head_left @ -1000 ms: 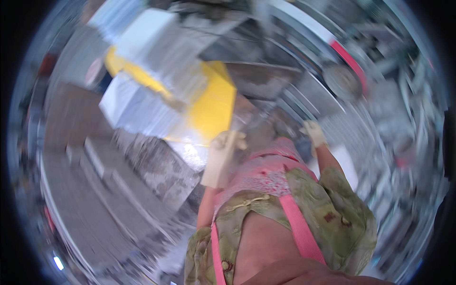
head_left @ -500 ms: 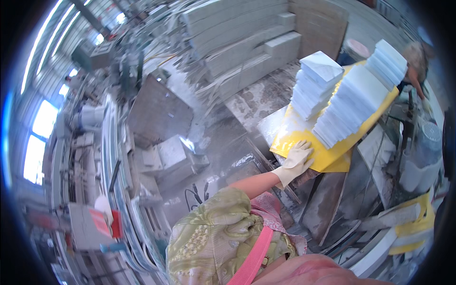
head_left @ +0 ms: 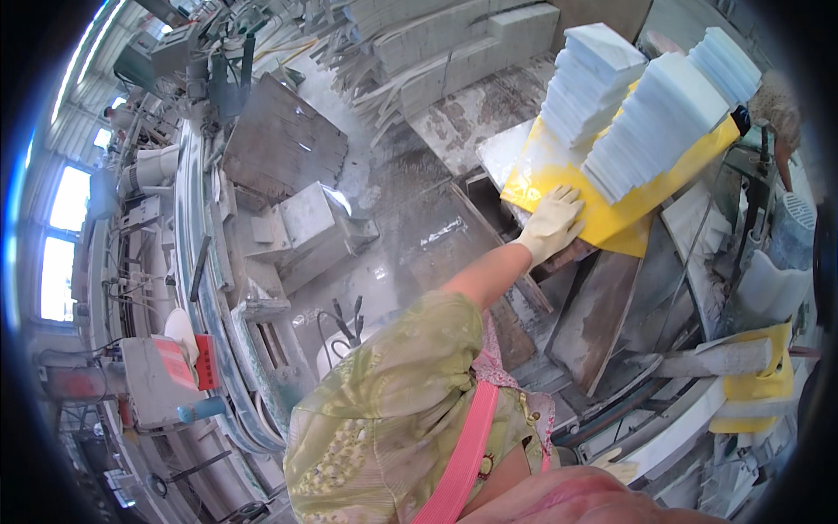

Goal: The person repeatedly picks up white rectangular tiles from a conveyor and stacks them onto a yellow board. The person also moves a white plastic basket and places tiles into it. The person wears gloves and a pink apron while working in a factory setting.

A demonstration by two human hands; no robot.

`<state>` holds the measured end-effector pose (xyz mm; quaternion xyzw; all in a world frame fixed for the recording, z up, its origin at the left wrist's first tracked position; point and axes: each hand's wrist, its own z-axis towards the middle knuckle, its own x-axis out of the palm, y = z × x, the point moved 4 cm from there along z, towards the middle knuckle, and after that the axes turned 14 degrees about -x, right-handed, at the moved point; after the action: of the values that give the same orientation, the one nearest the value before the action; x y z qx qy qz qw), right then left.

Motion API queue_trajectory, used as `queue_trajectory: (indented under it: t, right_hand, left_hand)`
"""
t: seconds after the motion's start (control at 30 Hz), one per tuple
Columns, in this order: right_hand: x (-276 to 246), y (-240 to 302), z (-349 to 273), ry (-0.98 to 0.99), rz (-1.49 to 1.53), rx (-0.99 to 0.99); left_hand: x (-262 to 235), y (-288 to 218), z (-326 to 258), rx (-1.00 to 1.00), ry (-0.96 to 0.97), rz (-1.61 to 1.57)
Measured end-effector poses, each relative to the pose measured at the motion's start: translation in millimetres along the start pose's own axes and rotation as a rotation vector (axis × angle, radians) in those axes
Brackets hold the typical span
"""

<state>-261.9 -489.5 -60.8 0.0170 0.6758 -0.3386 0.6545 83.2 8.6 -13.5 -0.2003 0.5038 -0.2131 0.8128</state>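
My left hand, in a cream rubber glove, lies with stretched fingers on the near edge of a wet yellow sheet. On the sheet stand a tall stack of pale stone tiles, a longer leaning stack and a third stack at the far right. The left fingertips stop short of the tiles. Low beside my body, my right hand shows only in part, also in a cream glove. Its visible fingers are apart and hold nothing I can see.
A dusty metal box and a leaning brown board are at the left. Long stone slabs lie at the back. A co-worker's arm and a blue-grey basket are at the right. Wooden boards lean below the sheet.
The view has tilted, so the stacks and sheet sit higher in the picture. My left hand stays on the sheet's near edge. My right hand has come into view low down.
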Motion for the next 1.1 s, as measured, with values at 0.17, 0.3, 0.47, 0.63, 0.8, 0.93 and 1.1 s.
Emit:
queue_trajectory:
  t: [0.17, 0.3, 0.47, 0.63, 0.8, 0.93, 1.1]
  right_hand:
    - [5, -2, -10, -0.196, 0.108, 0.001]
    - [13, -9, -7, -0.119, 0.092, -0.026]
    - [23, -21, -3, 0.045, -0.009, -0.093]
    - [25, -25, -2, 0.117, -0.025, -0.123]
    - [26, -26, 3, 0.241, -0.013, -0.137]
    - [31, -34, 8, 0.279, 0.026, -0.180]
    - [49, -50, 18, 0.337, 0.076, -0.209]
  left_hand:
    - [-3, 0, 1, 0.012, -0.045, -0.061]
    - [-1, 2, 3, -0.007, -0.043, -0.114]
    - [-8, 3, 0, 0.014, -0.197, -0.215]
    - [-13, 3, -4, 0.057, -0.165, -0.280]
    - [-13, 2, -3, 0.090, -0.172, -0.307]
    - [-9, 3, -4, 0.067, -0.148, -0.313]
    - [-7, 3, -6, 0.039, -0.123, -0.310]
